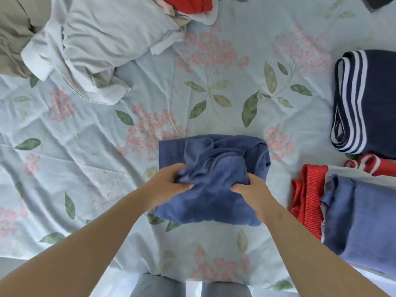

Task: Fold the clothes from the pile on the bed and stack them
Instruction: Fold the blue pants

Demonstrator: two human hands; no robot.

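Note:
A blue garment (214, 202) lies partly folded on the flowered bedsheet (85, 146), just in front of me. My left hand (169, 185) grips a bunched fold at its left side. My right hand (250, 189) pinches the cloth at its right side. To the right lies a stack with a folded blue piece (362, 224) on top of a red ribbed garment (308, 198). Beyond the stack rests a folded navy garment with white stripes (368, 103). The unfolded pile sits at the top left: a pale grey garment (102, 43), a beige one (12, 33) and a red one (186, 4).
A dark flat object (375, 2) lies at the top right corner of the bed. The bed's near edge runs along the bottom of the view, with my legs (190, 288) against it. Bare sheet stretches across the middle and left.

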